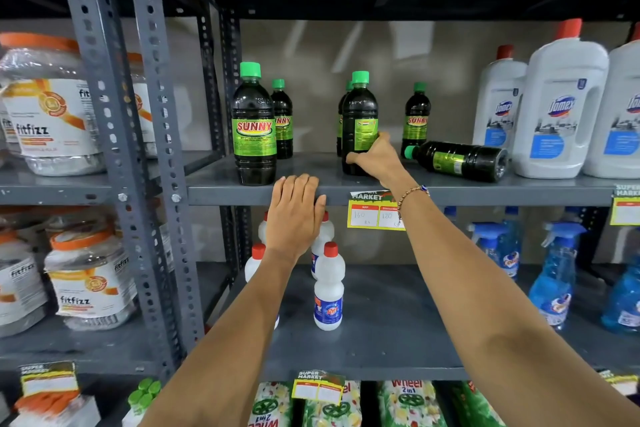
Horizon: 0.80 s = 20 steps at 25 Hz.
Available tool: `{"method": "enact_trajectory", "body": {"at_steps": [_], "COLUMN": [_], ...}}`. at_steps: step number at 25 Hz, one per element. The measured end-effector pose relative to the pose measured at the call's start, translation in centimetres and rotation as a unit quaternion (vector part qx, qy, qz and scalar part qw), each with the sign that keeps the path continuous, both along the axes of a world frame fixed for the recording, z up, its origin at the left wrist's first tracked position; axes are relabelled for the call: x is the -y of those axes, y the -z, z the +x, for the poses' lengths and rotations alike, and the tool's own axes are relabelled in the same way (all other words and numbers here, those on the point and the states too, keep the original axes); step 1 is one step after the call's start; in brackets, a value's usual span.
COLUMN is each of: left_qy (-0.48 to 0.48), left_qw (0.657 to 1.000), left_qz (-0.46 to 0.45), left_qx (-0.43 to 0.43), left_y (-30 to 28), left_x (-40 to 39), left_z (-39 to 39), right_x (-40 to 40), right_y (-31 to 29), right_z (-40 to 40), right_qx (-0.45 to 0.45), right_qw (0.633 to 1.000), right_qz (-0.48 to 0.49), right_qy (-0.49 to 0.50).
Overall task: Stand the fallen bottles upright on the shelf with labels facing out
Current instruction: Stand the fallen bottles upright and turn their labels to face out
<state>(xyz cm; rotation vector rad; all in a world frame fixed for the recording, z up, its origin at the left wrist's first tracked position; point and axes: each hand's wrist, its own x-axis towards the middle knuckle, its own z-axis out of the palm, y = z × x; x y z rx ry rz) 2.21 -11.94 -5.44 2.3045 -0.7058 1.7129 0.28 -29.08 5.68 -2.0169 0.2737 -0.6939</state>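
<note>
Now the right hand (pixel 375 159) grips an upright dark bottle (pixel 359 121), label turned sideways.
Left hand (pixel 296 208) rests flat, holding nothing, on the shelf edge (pixel 485 196); a fallen bottle (pixel 457 159) lies nearby.

— How many dark plastic bottles with green caps on the grey metal shelf (pixel 346 189)?
— Six: five upright (pixel 254 128), one lying on its side (pixel 457 159) just right of the right hand's grip (pixel 372 158).
— White plastic jugs with red caps?
— Three (pixel 561 104), farther right of that grip.
— And below it?
— Four small white red-capped bottles (pixel 329 291), at least three blue spray bottles (pixel 554 274).
</note>
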Motion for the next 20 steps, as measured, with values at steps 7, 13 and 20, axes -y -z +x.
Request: {"method": "enact_trajectory", "body": {"at_steps": [7,13,20], "left_qy": [0.010,0.012,0.011], "left_qw": [1.000,1.000,1.000], "left_qz": [-0.009,-0.010,-0.009], "left_qx": [-0.010,-0.007,-0.008], "left_y": [0.06,0.08,0.10], "left_x": [-0.06,-0.04,-0.03], "left_z": [-0.20,-0.04,-0.10], "right_x": [-0.08,-0.14,0.10], "right_y": [-0.07,0.18,0.22], "right_z": [0.00,-0.10,0.10], "right_qx": [0.024,0.022,0.018], "right_qw": [1.000,0.999,0.999], "right_qz": [0.018,-0.028,-0.027], "right_qy": [0.001,0.003,0.008]}}
